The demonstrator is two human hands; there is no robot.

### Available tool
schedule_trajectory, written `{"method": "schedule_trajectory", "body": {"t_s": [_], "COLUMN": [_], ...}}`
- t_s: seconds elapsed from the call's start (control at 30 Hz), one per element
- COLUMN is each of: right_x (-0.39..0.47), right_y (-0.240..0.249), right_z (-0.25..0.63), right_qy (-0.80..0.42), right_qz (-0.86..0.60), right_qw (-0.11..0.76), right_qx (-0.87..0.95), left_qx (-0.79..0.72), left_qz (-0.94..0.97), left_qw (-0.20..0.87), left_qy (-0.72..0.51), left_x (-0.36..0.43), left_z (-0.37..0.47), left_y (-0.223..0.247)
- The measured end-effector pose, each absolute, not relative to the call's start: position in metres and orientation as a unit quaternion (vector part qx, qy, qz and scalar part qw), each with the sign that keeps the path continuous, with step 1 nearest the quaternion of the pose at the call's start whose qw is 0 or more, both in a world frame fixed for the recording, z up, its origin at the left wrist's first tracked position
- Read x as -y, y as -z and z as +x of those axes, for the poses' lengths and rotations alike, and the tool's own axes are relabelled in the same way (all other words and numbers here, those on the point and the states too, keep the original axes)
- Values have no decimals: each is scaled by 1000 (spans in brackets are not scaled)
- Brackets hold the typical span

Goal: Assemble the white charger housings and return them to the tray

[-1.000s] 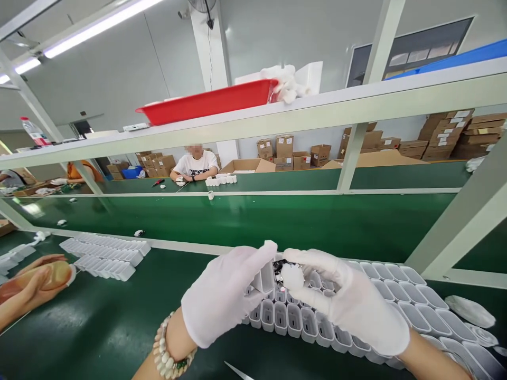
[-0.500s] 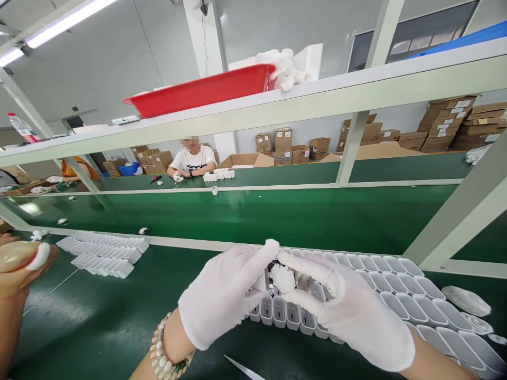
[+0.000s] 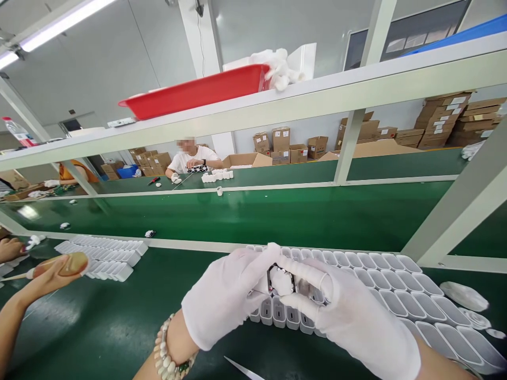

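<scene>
My left hand (image 3: 227,295), in a white glove, is closed on one side of a small part with a white rounded middle and a black-and-silver edge (image 3: 282,281). From the other side my right hand (image 3: 336,306), gloved too, grips the same part between thumb and fingers. What kind of part it is, I cannot make out. Both hands are above rows of white oval cups (image 3: 279,312), which stand close together on the green table. My fingers hide some cups and much of the part's sides.
At the left a co-worker's hand (image 3: 55,274) holds a squeeze bottle (image 3: 74,263) with yellowish contents near more white cups (image 3: 119,270). A green conveyor (image 3: 237,216) runs behind the table, under a shelf with a red tray (image 3: 198,92). A metal upright (image 3: 455,211) stands right.
My hands keep their grip on the part, which has turned slightly. The co-worker's hand with the bottle has moved right. Small pieces on the conveyor have shifted right.
</scene>
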State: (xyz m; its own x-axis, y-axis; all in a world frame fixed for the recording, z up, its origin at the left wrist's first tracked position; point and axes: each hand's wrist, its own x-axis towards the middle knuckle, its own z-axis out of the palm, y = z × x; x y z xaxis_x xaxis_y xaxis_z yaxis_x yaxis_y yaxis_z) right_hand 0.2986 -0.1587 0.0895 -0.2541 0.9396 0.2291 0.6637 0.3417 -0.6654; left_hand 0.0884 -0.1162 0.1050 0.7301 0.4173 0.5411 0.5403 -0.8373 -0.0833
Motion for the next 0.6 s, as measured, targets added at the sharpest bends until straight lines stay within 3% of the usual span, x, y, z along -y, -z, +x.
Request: {"method": "schedule_trajectory", "body": {"t_s": [0.6], "right_x": [159], "right_y": [-96], "right_z": [294], "right_qy": [-256], "right_qz": [-518], "right_qw": [299], "right_qx": [759], "left_qx": [258], "left_qz": [-925], "left_qw": [63], "left_qy": [270], "left_x": [117], "left_z": [88], "left_y": [-102]}}
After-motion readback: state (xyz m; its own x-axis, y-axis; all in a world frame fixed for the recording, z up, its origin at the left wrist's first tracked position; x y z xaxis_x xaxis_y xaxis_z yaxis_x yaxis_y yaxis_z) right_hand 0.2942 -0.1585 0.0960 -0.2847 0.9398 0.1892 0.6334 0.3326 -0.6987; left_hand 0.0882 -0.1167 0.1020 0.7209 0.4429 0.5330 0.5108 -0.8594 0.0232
